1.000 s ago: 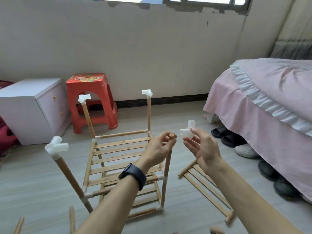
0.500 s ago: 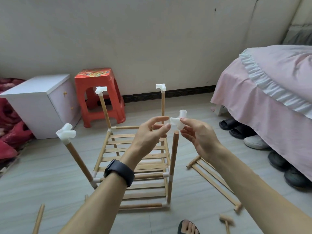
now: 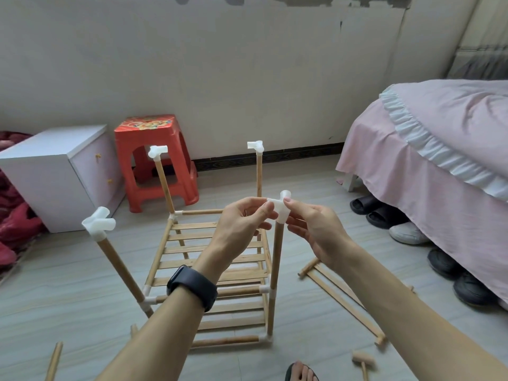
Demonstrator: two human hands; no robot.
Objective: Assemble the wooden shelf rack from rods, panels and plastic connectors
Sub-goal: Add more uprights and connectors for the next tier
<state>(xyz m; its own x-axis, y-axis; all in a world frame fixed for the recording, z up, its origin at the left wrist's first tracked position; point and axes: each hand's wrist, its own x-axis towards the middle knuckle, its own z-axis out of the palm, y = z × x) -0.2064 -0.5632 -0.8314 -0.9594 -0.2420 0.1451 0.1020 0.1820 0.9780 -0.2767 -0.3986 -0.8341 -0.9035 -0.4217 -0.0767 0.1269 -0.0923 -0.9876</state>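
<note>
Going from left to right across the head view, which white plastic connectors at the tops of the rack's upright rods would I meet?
near-left connector → far-left connector → far-right connector → near-right connector, pinched by the left hand and the right hand at the top of the near-right rod.

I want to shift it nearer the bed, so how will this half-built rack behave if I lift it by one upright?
Probably light: the rack is thin rods and slats. Likely wobbly: the near-left upright leans outward, tops unlinked. The white connectors look push-fit, so a lifted rod might pull free.
</note>
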